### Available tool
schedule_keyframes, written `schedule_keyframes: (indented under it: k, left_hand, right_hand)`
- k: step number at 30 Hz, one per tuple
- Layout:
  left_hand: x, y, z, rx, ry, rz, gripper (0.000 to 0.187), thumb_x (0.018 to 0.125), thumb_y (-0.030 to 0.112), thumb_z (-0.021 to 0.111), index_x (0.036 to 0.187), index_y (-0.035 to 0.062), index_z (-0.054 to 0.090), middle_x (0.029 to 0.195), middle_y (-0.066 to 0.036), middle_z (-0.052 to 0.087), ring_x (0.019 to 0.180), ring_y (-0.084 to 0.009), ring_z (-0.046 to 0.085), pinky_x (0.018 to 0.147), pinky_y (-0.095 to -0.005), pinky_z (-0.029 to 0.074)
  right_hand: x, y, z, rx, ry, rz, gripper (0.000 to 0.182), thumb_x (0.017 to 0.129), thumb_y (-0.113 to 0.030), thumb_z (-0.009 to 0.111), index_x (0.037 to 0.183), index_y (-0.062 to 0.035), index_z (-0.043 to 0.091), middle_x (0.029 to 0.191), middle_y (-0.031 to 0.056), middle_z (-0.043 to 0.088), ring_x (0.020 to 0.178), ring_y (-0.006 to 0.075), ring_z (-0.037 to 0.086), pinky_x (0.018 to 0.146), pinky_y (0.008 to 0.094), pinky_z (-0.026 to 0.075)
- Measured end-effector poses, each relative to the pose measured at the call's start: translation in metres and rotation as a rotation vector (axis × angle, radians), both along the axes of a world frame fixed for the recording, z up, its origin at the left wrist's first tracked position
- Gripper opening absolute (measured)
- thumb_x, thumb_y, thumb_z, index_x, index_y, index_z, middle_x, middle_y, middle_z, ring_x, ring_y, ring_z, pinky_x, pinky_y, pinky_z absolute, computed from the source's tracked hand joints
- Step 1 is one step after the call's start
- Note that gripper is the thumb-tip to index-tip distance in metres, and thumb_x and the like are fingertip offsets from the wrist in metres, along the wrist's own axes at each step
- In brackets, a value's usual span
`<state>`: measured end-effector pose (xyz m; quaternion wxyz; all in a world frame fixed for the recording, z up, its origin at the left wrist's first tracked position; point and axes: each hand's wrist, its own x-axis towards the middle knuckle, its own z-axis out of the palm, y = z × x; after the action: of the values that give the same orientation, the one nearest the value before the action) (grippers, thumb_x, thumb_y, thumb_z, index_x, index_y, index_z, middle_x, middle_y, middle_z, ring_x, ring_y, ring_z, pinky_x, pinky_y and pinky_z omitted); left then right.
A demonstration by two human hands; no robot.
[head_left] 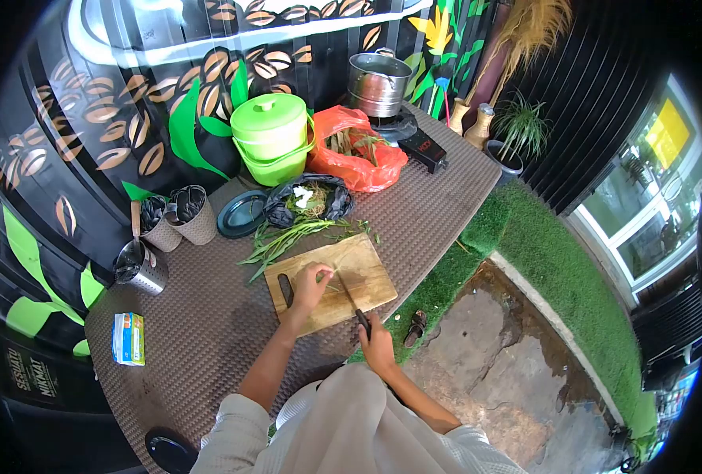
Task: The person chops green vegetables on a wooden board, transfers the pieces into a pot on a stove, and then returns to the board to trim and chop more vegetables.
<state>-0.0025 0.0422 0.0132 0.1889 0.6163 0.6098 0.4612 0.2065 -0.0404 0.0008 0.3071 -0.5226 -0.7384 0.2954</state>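
A wooden cutting board (370, 276) with a handle slot lies at a slant near the table's front edge. My right hand (378, 346) is closed round the black handle of a knife (350, 295), whose blade reaches over the board. Above the board, my left hand (313, 284) pinches a thin pale stalk (335, 271) beside the blade's tip; the fingers partly cover it. Just behind the board, long green leafy stalks (287, 239) are spread on the table.
Behind the stalks stand a black bag of scraps (319, 207), a dark plate (241, 214), a red plastic bag (359, 178), a green lidded bucket (270, 130) and a steel pot (380, 83) on a stove. Cutlery holders (190, 215) and a tissue pack (129, 339) are left.
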Motion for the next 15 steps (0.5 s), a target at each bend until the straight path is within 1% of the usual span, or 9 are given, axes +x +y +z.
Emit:
schedule_keyframes:
  k: [2, 3, 5, 6, 8, 9, 11, 13, 15]
  left_hand:
    - [0.006, -0.006, -0.011, -0.101, -0.021, -0.052, 0.012, 0.08, 0.006, 0.07, 0.092, 0.0047, 0.071, 0.081, -0.009, 0.066, 0.081, -0.0231, 0.062, 0.073, -0.0345, 0.049]
    - [0.01, -0.008, -0.012, -0.103, -0.024, -0.054, 0.012, 0.08, 0.006, 0.07, 0.092, 0.0047, 0.071, 0.081, -0.009, 0.066, 0.081, -0.0231, 0.062, 0.073, -0.0345, 0.049]
    - [0.019, -0.011, -0.014, -0.071, 0.032, -0.105, 0.012, 0.077, 0.004, 0.07, 0.089, 0.0052, 0.072, 0.08, -0.009, 0.065, 0.081, -0.0258, 0.062, 0.073, -0.0368, 0.048]
    - [0.023, -0.011, -0.016, -0.073, 0.029, -0.112, 0.012, 0.077, 0.004, 0.07, 0.089, 0.0052, 0.072, 0.08, -0.009, 0.065, 0.081, -0.0258, 0.062, 0.073, -0.0368, 0.048]
    - [0.029, -0.01, -0.019, 0.013, 0.175, -0.107, 0.009, 0.078, 0.003, 0.067, 0.085, 0.0038, 0.071, 0.083, -0.01, 0.064, 0.083, -0.0278, 0.061, 0.077, -0.0391, 0.046]
    - [0.032, -0.011, -0.018, 0.014, 0.172, -0.11, 0.009, 0.078, 0.003, 0.067, 0.085, 0.0038, 0.071, 0.083, -0.01, 0.064, 0.083, -0.0278, 0.061, 0.077, -0.0391, 0.046]
    - [0.037, -0.016, -0.016, -0.013, 0.242, -0.07, 0.011, 0.08, 0.005, 0.066, 0.088, 0.0063, 0.073, 0.083, -0.007, 0.063, 0.088, -0.0264, 0.058, 0.084, -0.0399, 0.041]
    - [0.037, -0.017, -0.02, -0.002, 0.221, -0.078, 0.013, 0.08, 0.005, 0.065, 0.09, 0.0074, 0.073, 0.084, -0.007, 0.062, 0.089, -0.0258, 0.056, 0.085, -0.0398, 0.04]
    - [0.036, -0.019, -0.023, 0.007, 0.202, -0.084, 0.015, 0.081, 0.006, 0.064, 0.092, 0.0084, 0.073, 0.084, -0.006, 0.061, 0.09, -0.0251, 0.054, 0.086, -0.0396, 0.038]
  right_hand:
    - [0.009, 0.001, 0.001, -0.091, 0.086, -0.142, 0.023, 0.09, -0.015, 0.055, 0.103, -0.0005, 0.044, 0.085, 0.0293, 0.061, 0.076, 0.0462, 0.061, 0.063, 0.0546, 0.047]
    - [0.013, 0.003, 0.002, -0.093, 0.083, -0.144, 0.023, 0.09, -0.015, 0.055, 0.103, -0.0005, 0.044, 0.085, 0.0293, 0.061, 0.076, 0.0462, 0.061, 0.063, 0.0546, 0.047]
    - [0.021, 0.011, 0.004, -0.131, -0.042, -0.199, 0.022, 0.091, -0.016, 0.056, 0.104, -0.0015, 0.047, 0.072, 0.0261, 0.061, 0.068, 0.0453, 0.061, 0.059, 0.0522, 0.046]
    - [0.023, 0.013, 0.006, -0.098, -0.087, -0.179, 0.024, 0.091, -0.02, 0.055, 0.104, -0.0032, 0.046, 0.072, 0.0256, 0.062, 0.067, 0.0452, 0.061, 0.058, 0.0531, 0.047]
    - [0.025, 0.019, 0.006, -0.062, -0.139, -0.135, 0.025, 0.091, -0.021, 0.054, 0.105, -0.0029, 0.044, 0.074, 0.0258, 0.062, 0.068, 0.0451, 0.061, 0.06, 0.0536, 0.048]
    - [0.024, 0.022, 0.009, -0.025, -0.188, -0.082, 0.026, 0.091, -0.021, 0.054, 0.107, -0.0026, 0.043, 0.076, 0.026, 0.063, 0.069, 0.0449, 0.062, 0.061, 0.054, 0.049]
    - [0.022, 0.029, 0.016, -0.05, -0.261, -0.046, 0.027, 0.093, -0.025, 0.051, 0.108, -0.0042, 0.042, 0.072, 0.0249, 0.063, 0.066, 0.0447, 0.062, 0.06, 0.0535, 0.05]
    - [0.016, 0.036, 0.027, -0.118, -0.4, -0.028, 0.025, 0.093, -0.026, 0.049, 0.103, -0.0043, 0.042, 0.07, 0.0263, 0.061, 0.069, 0.0443, 0.062, 0.059, 0.0539, 0.049]
    - [0.015, 0.045, 0.024, -0.109, -0.416, -0.01, 0.025, 0.094, -0.027, 0.048, 0.103, -0.0039, 0.042, 0.07, 0.0259, 0.061, 0.069, 0.0443, 0.062, 0.059, 0.0537, 0.049]
